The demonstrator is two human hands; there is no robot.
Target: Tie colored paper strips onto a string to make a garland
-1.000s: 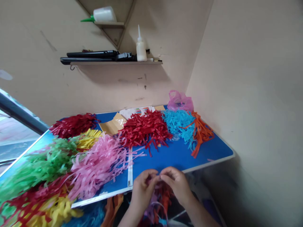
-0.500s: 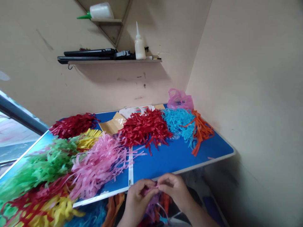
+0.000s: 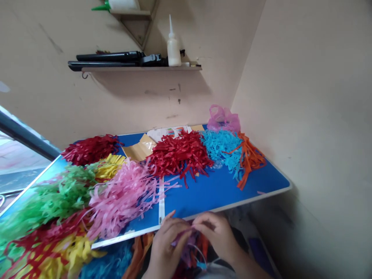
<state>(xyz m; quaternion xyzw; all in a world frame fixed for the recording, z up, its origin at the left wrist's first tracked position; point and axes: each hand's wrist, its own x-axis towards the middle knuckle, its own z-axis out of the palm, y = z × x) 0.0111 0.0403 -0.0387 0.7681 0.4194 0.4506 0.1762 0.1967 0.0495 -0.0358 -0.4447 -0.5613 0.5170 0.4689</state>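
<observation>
At the near edge of the blue table (image 3: 192, 199), my left hand (image 3: 170, 242) is closed in a pinch on pink paper strips (image 3: 186, 242), with one finger raised. My right hand (image 3: 213, 232) pinches the same pink paper, its fingertips close beside the left ones. Below the hands hang orange strips (image 3: 203, 248), a thin white string (image 3: 199, 254) and a bit of light blue paper. The fingers partly hide the gripped part of the paper.
Pink (image 3: 124, 197), green (image 3: 64, 193), red (image 3: 180, 155), light blue (image 3: 222, 147) and orange (image 3: 250, 159) paper tassels lie on the table. A pink plastic bag (image 3: 223, 119) stands behind. A wall shelf (image 3: 139, 69) holds a bottle (image 3: 173, 50).
The left hand has turned slightly and a finger has lifted, while both hands stay together at the pink paper. The view has tilted slightly down.
</observation>
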